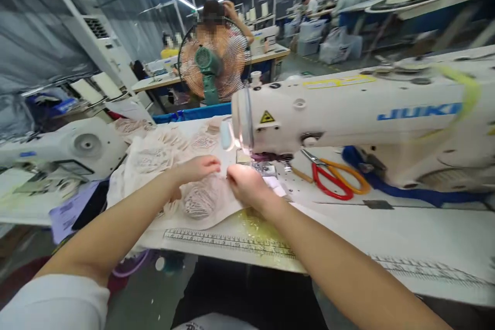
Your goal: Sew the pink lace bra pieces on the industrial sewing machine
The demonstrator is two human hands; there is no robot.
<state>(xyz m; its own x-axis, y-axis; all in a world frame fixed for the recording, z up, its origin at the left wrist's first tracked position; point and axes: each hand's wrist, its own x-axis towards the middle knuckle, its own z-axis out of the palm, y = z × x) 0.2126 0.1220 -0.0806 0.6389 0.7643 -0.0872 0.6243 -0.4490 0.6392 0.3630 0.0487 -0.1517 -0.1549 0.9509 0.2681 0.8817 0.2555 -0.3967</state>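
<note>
Pale cream fabric (154, 157) with lace-like patterned patches lies bunched on the left of the sewing table. My left hand (197, 169) is over this fabric, its fingers curled together on the cloth just left of the needle area. Close in front of the presser foot (266, 167), my right hand (247, 183) is closed on the fabric's edge, and its fingertips are partly hidden. The white JUKI sewing machine (340, 108) has its lamp lit over the needle. A round patterned patch (200, 200) of the fabric sits below my left hand.
Red-and-orange-handled scissors (334, 178) lie under the machine arm, beside a blue cloth strip (402, 190). A printed ruler scale (228, 241) runs along the table's front. Beyond the table stands a fan (211, 64), with a person behind it. Another sewing machine (85, 144) is at left.
</note>
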